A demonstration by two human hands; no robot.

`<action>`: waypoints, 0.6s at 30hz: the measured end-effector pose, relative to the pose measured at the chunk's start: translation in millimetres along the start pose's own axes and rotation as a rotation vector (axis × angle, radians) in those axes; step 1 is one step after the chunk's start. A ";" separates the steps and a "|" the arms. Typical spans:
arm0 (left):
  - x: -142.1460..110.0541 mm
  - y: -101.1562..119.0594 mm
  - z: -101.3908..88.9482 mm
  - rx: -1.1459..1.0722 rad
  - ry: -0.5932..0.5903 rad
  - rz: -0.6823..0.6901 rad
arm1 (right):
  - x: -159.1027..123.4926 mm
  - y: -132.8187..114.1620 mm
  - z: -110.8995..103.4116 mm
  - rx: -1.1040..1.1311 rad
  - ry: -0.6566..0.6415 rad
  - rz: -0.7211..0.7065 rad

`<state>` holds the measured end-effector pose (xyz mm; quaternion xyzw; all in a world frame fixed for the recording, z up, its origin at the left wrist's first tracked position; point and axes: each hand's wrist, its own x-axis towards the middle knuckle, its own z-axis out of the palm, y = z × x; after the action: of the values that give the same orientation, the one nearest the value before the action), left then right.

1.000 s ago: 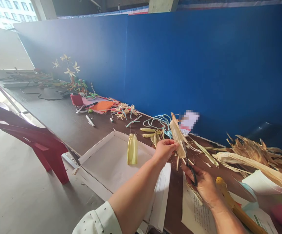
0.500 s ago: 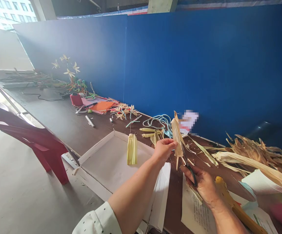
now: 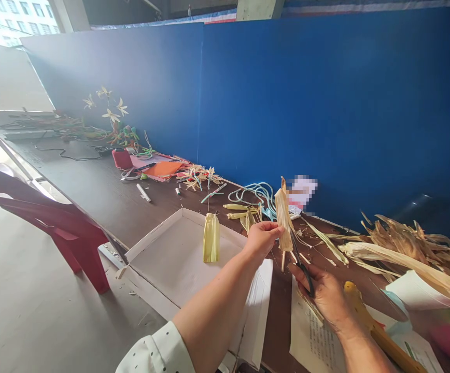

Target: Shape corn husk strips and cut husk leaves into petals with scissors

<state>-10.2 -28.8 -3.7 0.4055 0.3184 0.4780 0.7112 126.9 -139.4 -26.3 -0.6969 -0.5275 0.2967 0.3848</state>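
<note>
My left hand (image 3: 263, 239) pinches a dry, pale corn husk piece (image 3: 283, 220) between thumb and fingers, holding it upright over the table. Scissors with black handles (image 3: 307, 280) are in my right hand (image 3: 322, 295), their blades pointing up along the husk's right edge. Whether the blades touch the husk, I cannot tell. Below my right hand, narrow husk strips (image 3: 313, 312) lie over a printed sheet (image 3: 314, 342). A greenish-yellow husk piece (image 3: 211, 238) rests in the white box lid (image 3: 170, 248), left of my left hand.
Dried husks (image 3: 407, 241) pile up at the right, near a white cup (image 3: 423, 290) and a yellow-handled tool (image 3: 373, 326). Light-blue cord (image 3: 254, 192) lies behind my hands. Farther left are husk flowers (image 3: 110, 114), red thread (image 3: 122, 159) and orange paper (image 3: 164, 169). A blue panel (image 3: 287, 103) borders the table.
Almost nothing differs. The husk in my left hand has shifted very slightly to the right at its top; both hands keep their hold.
</note>
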 end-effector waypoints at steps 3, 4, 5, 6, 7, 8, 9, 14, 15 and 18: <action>-0.9 1.3 0.2 0.013 0.011 -0.009 | -0.5 -5.1 -1.8 0.015 -0.089 0.100; -1.2 1.8 0.3 0.014 0.012 -0.013 | -0.6 -6.1 -2.4 0.013 -0.084 0.108; -1.5 2.2 0.5 0.012 0.013 -0.016 | -0.7 -6.9 -2.9 0.010 -0.076 0.108; -1.8 2.7 0.7 0.011 0.012 -0.019 | -0.9 -7.5 -3.4 0.009 -0.075 0.106; -2.1 3.0 0.9 0.009 0.011 -0.021 | -1.1 -8.0 -3.8 0.009 -0.076 0.103; -2.3 3.2 1.2 0.009 0.011 -0.022 | -1.4 -8.3 -4.1 0.007 -0.077 0.099; -2.5 3.4 1.3 0.009 0.010 -0.022 | -1.6 -8.7 -4.4 0.003 -0.076 0.095; -3.0 3.5 1.6 0.010 -0.001 -0.019 | -2.1 -9.3 -5.6 0.008 -0.065 0.087; -3.0 3.6 1.6 0.011 0.000 -0.018 | -2.0 -9.0 -5.7 0.017 -0.060 0.082; -2.5 3.4 1.5 0.010 0.008 -0.019 | -1.4 -7.8 -5.4 0.029 -0.049 0.071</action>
<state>-11.2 -30.9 0.2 0.4042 0.3275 0.4713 0.7122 127.0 -140.9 -16.8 -0.7021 -0.5073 0.3349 0.3709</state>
